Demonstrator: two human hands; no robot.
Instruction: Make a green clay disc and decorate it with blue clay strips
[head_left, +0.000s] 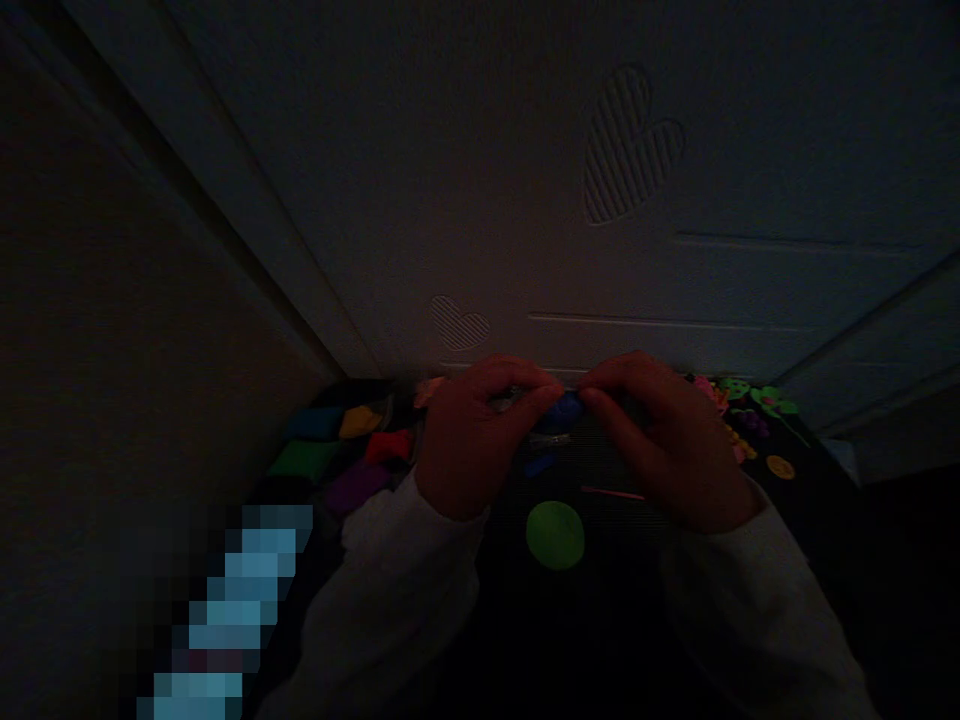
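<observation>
While the light is dim, both bare hands meet over the dark, finely ribbed surface (570, 480), at a rounded, smooth-looking blue lump (562, 408). The left hand (469, 435) has its thumb and index fingertips together at the lump's left edge; the right hand (675, 440) has its own together at the right edge. Whether either grip pinches anything thin, I cannot tell.

Just below the lump lie a small, shiny, clear piece (550, 439) and a short blue strip (538, 466). Nearer the body are a thin pink stick (613, 493) and a flat, nearly round green disc (555, 535), with open room between the forearms.

Soft-looking coloured blocks (358, 487) crowd the left edge; small moulded green, pink and purple shapes (752, 422) and a round orange-yellow piece (781, 467) line the right. Behind, a pale panel (525, 200) with ribbed, embossed hearts bounds the far edge.
</observation>
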